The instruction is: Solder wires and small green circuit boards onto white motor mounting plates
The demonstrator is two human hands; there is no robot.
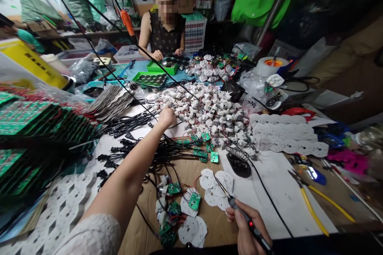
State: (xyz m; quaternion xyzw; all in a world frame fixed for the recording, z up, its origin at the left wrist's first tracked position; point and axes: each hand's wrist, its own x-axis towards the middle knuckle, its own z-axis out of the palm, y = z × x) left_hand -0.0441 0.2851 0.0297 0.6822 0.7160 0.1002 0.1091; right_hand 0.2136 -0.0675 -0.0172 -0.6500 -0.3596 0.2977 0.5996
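Note:
My right hand (249,225) grips a soldering iron (232,202) with a red light on its handle; the tip lies over several white round boards (214,197). My left hand (166,118) is stretched far forward, its fingers curled at the near left edge of a heap of small white motor-like parts (209,111). What those fingers hold, if anything, is hidden. Beneath my left arm lie black cables with plugs (128,145) and small green circuit boards (200,153). Nearer to me, wired green boards (194,201) rest with white parts on cardboard (140,223).
Stacked green circuit panels (36,121) stand at left. A coiled-spring iron stand (238,159), yellow-handled pliers (311,203) and scalloped white sheets (287,135) lie at right. Across the table a person (166,28) works beside green trays (149,79). Dark cords hang across the view.

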